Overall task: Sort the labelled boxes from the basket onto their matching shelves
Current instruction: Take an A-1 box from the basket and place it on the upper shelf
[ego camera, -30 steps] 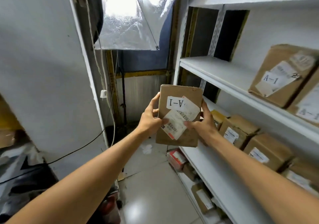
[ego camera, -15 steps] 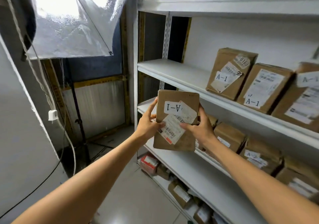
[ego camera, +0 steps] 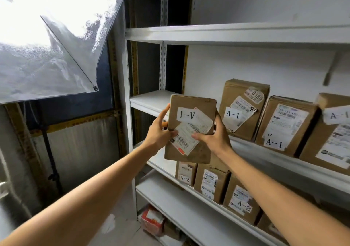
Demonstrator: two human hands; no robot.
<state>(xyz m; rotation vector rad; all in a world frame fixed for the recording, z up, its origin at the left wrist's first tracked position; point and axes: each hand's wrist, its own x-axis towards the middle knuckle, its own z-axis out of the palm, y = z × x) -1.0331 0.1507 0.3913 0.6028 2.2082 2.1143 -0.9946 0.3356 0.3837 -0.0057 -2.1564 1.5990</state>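
Head: A-1 box (ego camera: 191, 130) between hands (ego camera: 186, 138)

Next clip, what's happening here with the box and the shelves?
A person holds a brown cardboard box in both hands, left hand on its left edge, right hand on its right. Its label reads A-1, upside down. The box is in the air in front of the shelf where other A-1 boxes stand; the bare stretch at that shelf's left end is free. Boxes marked A-2 sit one shelf lower.
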